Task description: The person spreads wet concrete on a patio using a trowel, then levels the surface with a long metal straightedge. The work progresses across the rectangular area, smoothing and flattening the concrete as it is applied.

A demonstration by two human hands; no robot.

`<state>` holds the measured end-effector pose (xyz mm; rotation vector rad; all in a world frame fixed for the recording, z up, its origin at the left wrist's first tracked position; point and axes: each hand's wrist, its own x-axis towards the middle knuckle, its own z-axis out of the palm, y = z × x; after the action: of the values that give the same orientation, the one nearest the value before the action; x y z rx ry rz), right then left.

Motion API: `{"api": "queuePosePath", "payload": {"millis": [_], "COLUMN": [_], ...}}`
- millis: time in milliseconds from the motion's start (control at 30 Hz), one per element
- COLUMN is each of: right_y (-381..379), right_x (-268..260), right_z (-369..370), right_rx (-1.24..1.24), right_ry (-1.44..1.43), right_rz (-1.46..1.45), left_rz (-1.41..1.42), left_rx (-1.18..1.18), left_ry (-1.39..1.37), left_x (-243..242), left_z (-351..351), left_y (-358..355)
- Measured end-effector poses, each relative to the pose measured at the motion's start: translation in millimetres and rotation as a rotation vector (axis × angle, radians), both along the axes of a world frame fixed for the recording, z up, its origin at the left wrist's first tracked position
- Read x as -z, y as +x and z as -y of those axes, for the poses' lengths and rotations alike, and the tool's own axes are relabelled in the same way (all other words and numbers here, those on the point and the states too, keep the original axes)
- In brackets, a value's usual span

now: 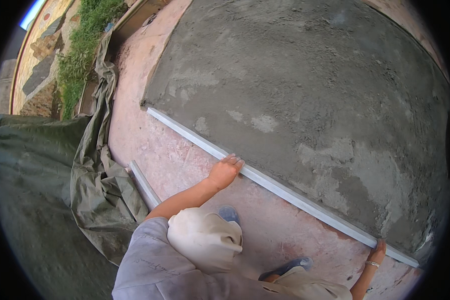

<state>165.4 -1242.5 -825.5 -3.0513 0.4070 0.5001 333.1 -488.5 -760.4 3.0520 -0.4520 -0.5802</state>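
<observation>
A long, straight metal screed bar (285,194) runs diagonally along the near edge of a slab of wet grey mortar (270,86). My left hand (226,171) grips the bar left of its middle, fingers curled over the top. Near the bar's lower right end, my right hand (377,251) grips it too, with a bracelet at the wrist. The mortar's surface is partly smooth, with rougher, crumbly areas farther out and some lighter patches. Its near edge lies right against the bar.
Pinkish floor (165,146) borders the mortar, with my shoes (229,214) on it. A second metal bar (144,184) lies at left beside a crumpled green tarpaulin (93,187). Green plants (78,52) and a stone-patterned surface (41,71) stand at the upper left.
</observation>
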Motion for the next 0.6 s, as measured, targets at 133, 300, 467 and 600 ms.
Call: {"api": "queuePosePath", "payload": {"millis": [133,300,467,600], "right_y": [-0.8,20.0,35.9,31.6], "right_x": [13.1,-1.3,-8.5,-10.0], "right_z": [-10.3,-80.8,-133.2,-103.1], "right_rx": [-0.044,-0.183,-0.259,-0.241], "right_ry": [-0.042,0.108,0.177,0.188], "right_rz": [0.052,0.12,0.145,0.141], "left_rz": [0.043,0.031,-0.006,-0.009], "left_rx": [-0.003,-0.052,-0.083,-0.108], "left_ry": [-0.004,-0.029,-0.01,0.071], "left_x": [-4.5,1.5,-0.2,-5.0], "left_z": [-24.2,-87.7,-129.0,-93.1], "left_y": [2.3,15.5,26.7,23.6]}}
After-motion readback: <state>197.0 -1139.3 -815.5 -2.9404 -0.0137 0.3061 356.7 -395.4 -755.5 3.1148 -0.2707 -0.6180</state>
